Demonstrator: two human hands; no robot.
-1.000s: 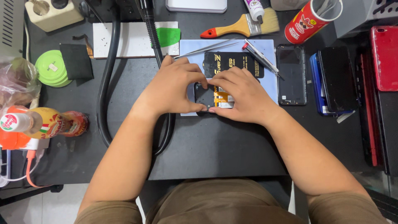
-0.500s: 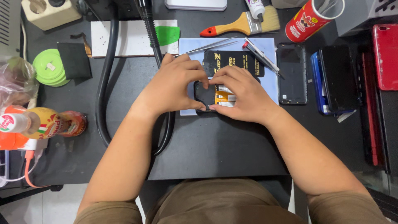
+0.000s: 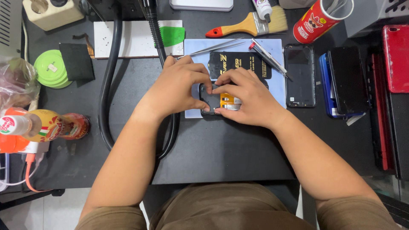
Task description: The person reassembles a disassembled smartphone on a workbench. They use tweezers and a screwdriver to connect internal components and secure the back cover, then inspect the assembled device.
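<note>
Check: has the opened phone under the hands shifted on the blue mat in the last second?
No. The opened phone sits at the same spot on the blue mat, at its lower left edge, under both hands.

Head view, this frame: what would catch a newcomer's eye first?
Both hands meet at the centre of the dark desk: the left hand and the right hand press fingertips onto a small opened phone lying on the pale blue mat. A red can stands out at the top right. A wooden brush with a red handle lies at the top centre.
</note>
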